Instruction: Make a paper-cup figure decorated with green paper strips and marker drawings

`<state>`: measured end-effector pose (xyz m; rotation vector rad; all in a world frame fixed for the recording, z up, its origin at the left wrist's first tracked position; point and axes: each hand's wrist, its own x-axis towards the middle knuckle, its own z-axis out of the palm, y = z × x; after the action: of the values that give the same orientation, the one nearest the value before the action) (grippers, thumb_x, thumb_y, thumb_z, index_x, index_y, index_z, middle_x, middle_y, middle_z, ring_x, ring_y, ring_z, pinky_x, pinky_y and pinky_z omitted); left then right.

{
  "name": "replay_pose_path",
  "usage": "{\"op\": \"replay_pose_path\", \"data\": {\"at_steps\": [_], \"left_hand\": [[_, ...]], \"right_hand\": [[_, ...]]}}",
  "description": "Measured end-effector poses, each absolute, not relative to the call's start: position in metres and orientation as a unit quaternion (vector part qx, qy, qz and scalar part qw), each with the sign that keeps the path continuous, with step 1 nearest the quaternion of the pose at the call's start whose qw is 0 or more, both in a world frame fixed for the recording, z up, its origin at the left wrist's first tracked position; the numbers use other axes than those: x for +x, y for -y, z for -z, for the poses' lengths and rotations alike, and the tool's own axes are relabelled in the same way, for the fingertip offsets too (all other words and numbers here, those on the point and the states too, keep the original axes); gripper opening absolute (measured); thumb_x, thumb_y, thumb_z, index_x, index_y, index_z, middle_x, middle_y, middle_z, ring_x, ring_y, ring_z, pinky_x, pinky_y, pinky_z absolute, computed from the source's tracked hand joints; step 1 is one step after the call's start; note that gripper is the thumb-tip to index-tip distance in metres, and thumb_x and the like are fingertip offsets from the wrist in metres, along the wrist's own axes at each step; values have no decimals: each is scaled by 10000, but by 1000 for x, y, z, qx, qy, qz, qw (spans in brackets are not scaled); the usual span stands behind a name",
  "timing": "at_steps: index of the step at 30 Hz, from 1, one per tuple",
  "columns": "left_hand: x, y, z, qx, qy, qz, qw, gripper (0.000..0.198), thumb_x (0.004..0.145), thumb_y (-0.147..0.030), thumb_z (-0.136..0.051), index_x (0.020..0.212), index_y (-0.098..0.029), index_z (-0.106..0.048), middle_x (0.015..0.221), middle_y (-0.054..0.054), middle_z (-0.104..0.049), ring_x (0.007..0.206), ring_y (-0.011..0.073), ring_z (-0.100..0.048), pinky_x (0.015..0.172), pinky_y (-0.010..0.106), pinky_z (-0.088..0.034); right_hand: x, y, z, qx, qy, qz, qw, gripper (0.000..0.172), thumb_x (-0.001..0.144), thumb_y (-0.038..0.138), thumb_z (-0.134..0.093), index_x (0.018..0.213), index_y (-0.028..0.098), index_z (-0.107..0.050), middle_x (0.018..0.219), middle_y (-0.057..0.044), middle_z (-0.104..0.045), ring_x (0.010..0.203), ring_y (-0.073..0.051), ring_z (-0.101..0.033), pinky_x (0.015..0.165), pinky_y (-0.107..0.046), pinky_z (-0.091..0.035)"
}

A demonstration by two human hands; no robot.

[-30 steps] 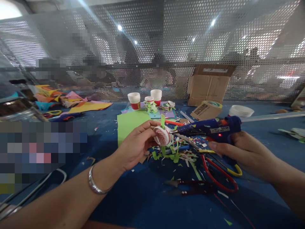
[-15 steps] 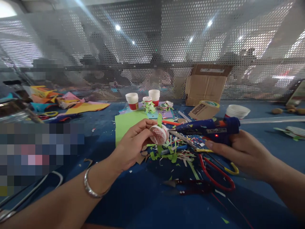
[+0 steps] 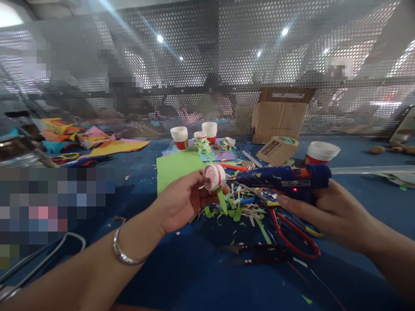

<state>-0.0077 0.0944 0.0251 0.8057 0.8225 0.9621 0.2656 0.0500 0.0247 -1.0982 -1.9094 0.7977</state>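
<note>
Between the fingers of my left hand [image 3: 183, 196] is a small white paper-cup piece [image 3: 214, 176] with red lines on its round face and a green paper strip [image 3: 222, 201] hanging from it. My right hand [image 3: 337, 211] grips a blue glue gun [image 3: 275, 178] whose small light glows red. The gun's metal tip points left, right by the cup piece; whether they touch I cannot tell. Below lie red-handled scissors [image 3: 296, 237], dark thread snips [image 3: 259, 254] and a heap of green and white paper scraps [image 3: 240, 207].
Green paper [image 3: 177, 166] lies behind my left hand. At the back stand stacked paper cups [image 3: 180, 137], finished-looking green and white paper pieces [image 3: 202, 142] and an open cardboard box [image 3: 282, 121]. More cups [image 3: 322, 153] stand at right, coloured paper [image 3: 119, 147] at left.
My left hand has turned the cup piece, so its green strip now hangs below instead of standing up on top. The glue gun has shifted slightly right and down.
</note>
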Motion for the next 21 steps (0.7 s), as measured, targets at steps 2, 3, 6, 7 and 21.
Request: {"op": "replay_pose_path", "data": {"at_steps": [2,3,6,7,21], "left_hand": [[-8,-94,-25,372,-368,-434,734,196,934,-108,-536,845,-116,-710,843,67,-706,840,200,-757,697,249,-586],[-7,-94,-24,374,-367,-432,734,199,929,-101,-534,840,-116,-711,830,67,-705,839,199,-756,700,248,-589],[-6,-94,-23,372,-372,-428,734,218,933,-92,-513,829,-114,-703,806,63,-697,837,201,-761,708,248,-597],[-6,-94,-23,369,-374,-428,735,219,936,-92,-509,830,-114,-699,801,58,-692,838,203,-764,711,248,-600],[-4,-94,-24,364,-380,-425,737,198,936,-77,-495,859,-107,-675,791,51,-679,811,193,-765,694,230,-599]], "right_hand": [[266,-50,-26,-433,763,-292,381,269,928,406,-673,1150,289,-770,998,-5,-815,923,-272,-759,788,-323,-650],[266,-50,-26,-436,768,-279,377,264,933,415,-664,1133,280,-772,975,-8,-816,895,-272,-757,767,-327,-649],[267,-52,-25,-441,782,-245,366,268,946,438,-636,1081,253,-776,919,-13,-815,840,-270,-745,729,-327,-638],[267,-52,-24,-443,786,-232,363,268,951,440,-625,1051,244,-778,897,-12,-814,810,-264,-737,707,-323,-631],[266,-52,-27,-461,802,-132,357,288,931,425,-603,867,218,-793,769,-13,-789,699,-246,-723,632,-319,-623]]}}
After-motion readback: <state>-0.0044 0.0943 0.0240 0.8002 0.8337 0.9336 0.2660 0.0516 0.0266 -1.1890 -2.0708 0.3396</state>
